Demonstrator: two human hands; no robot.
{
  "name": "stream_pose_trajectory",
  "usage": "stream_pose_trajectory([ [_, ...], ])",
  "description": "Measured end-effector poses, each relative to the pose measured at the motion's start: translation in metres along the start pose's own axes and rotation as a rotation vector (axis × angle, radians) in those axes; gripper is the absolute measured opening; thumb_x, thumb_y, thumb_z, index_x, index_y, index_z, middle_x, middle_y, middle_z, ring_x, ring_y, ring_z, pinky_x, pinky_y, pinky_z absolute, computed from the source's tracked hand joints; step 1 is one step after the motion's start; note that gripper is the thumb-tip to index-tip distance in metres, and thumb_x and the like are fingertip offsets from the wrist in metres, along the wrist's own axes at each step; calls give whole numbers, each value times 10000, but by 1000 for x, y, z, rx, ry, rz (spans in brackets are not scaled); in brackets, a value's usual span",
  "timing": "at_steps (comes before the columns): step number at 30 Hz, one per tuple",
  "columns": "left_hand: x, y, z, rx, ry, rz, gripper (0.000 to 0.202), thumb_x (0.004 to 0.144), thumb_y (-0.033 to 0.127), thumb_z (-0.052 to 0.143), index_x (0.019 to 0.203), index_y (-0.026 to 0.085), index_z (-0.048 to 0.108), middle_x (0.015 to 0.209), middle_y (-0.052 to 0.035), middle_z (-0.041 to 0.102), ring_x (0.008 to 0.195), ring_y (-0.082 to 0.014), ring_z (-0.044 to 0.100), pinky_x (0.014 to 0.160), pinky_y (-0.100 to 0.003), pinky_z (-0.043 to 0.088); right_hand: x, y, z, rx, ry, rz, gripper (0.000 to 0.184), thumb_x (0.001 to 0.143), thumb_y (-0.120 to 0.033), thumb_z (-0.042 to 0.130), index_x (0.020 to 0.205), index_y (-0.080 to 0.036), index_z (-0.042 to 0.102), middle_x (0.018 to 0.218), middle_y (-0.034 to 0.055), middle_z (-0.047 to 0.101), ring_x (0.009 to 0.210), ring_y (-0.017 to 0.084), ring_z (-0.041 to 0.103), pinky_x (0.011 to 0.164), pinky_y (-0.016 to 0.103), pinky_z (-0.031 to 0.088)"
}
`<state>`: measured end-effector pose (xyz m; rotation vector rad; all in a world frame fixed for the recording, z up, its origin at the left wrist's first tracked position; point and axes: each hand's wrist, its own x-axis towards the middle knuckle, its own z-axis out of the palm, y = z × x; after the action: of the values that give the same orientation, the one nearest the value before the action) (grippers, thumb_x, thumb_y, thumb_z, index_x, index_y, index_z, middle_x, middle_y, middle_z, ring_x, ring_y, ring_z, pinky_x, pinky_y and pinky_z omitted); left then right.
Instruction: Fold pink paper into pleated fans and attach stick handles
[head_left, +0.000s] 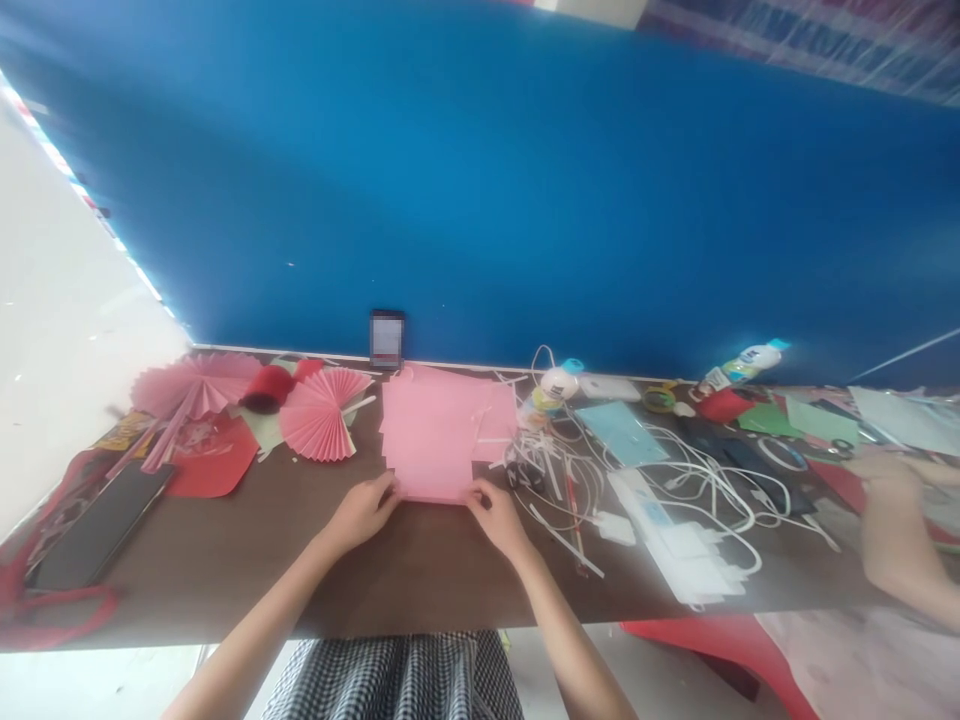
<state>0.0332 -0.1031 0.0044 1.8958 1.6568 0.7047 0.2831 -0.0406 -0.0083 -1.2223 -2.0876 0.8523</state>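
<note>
A pink paper sheet (435, 440) lies on the brown table (225, 560) in front of me, on top of more pink paper. My left hand (365, 510) pinches its near left corner. My right hand (495, 515) pinches its near right corner. Both hands have fingers curled onto the paper's front edge. Folded pink paper fans (319, 415) lie to the left of the sheet.
A phone (387, 338) leans against the blue wall. A dark phone (101, 525) and red paper (214, 465) lie at left. White cables and a power strip (675, 540) sprawl at right, with a bottle (742, 365). Another person's hand (889, 490) rests at far right.
</note>
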Motion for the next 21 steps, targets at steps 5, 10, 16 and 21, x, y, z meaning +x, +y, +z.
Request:
stream_pose_trajectory([
  [5,39,1,4,69,83,-110,194,861,352,381,862,206,509,694,-2,612,612,-156,578,571,-238,380,34,-9,8,-286,415,-56,251,840,-335,462,944,-143,586,920,117,627,885,237,573,786,384,454],
  [10,76,-3,8,97,73,-176,194,863,318,384,924,193,520,741,-24,636,623,-158,592,564,-238,401,47,-18,25,-504,134,-411,243,858,-254,460,1050,-187,592,1120,91,606,1107,240,496,977,434,342],
  [16,74,-5,27,412,308,46,297,864,235,349,1086,152,529,1073,-132,591,977,-249,557,829,-372,428,64,-7,38,-544,-7,-370,268,878,-185,412,1066,-161,603,1119,96,624,1076,228,539,950,413,395],
  [21,71,-8,48,471,230,196,391,850,190,349,1218,143,474,1299,-135,468,1216,-251,413,1001,-403,344,83,-5,39,-476,-22,-332,292,871,-196,413,1106,-186,585,1156,83,605,1124,211,510,974,404,386],
])
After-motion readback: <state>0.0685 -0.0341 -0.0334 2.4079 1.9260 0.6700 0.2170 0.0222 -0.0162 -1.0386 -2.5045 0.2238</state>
